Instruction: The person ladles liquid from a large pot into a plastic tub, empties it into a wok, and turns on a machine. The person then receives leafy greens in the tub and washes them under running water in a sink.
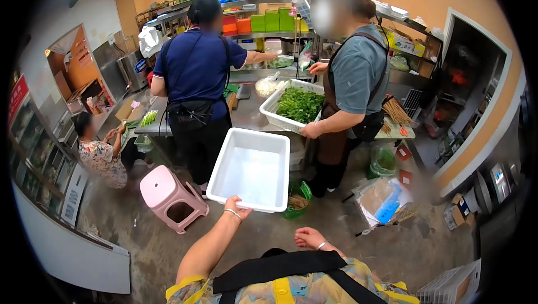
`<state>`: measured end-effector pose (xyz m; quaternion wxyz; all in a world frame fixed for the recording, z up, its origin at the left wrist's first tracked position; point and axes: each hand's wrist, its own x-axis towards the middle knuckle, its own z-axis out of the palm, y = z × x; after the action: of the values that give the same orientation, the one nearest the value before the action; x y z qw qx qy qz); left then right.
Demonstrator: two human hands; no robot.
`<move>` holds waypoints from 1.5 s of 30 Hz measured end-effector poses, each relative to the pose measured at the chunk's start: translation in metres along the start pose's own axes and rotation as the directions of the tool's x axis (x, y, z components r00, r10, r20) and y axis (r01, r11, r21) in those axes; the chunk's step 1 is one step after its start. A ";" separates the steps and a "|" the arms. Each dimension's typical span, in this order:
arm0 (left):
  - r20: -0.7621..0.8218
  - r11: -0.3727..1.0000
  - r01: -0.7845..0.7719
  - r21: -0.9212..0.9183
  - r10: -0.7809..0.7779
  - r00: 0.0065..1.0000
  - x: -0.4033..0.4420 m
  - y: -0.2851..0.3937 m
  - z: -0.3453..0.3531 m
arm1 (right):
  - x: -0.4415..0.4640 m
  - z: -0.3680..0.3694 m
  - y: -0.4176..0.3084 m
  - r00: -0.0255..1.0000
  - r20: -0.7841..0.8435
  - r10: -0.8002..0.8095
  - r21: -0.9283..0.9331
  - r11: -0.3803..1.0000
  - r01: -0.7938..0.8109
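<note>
An empty white plastic tub point(250, 169) is held out in front of me. My left hand point(240, 207) grips its near rim, with a bracelet on the wrist. Apart from the tub, my right hand point(309, 238) hangs near my body with its fingers curled; whether anything is in them is too small to tell. Beyond the tub, a co-worker in a brown apron point(358, 74) holds a white basket point(271, 114) filled with leafy greens point(302, 104).
A pink stool point(158, 186) stands left of the tub. Another co-worker in dark blue point(196, 68) is at the metal counter point(252, 114). A seated person point(101, 155) is far left. Right are a small loaded stand point(381, 203) and a crate point(451, 287).
</note>
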<state>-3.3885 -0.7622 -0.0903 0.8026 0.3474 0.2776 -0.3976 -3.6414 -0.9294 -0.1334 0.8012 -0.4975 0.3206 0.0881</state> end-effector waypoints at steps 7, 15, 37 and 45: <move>0.014 1.000 0.001 0.014 -0.001 1.000 0.011 0.006 0.030 | -0.028 -0.054 0.061 0.993 -0.114 -0.039 -0.031 0.999 0.035; -0.039 1.000 -0.002 -0.019 0.001 0.999 0.013 0.008 0.025 | -0.047 -0.047 0.058 0.986 -0.164 -0.017 -0.080 0.997 0.004; 0.012 0.984 0.003 -0.177 -0.001 1.000 0.018 0.045 0.000 | -0.046 -0.039 0.071 0.982 -0.185 -0.034 -0.186 0.983 -0.001; 0.045 0.980 -0.018 -0.196 0.027 0.999 0.028 0.047 -0.003 | -0.050 -0.041 0.068 0.983 -0.183 -0.004 -0.161 0.987 -0.027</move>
<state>-3.3348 -0.7510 -0.0966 0.8437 0.2604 0.2923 -0.3673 -3.7286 -0.9223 -0.1659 0.7244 -0.5655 0.3874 0.0726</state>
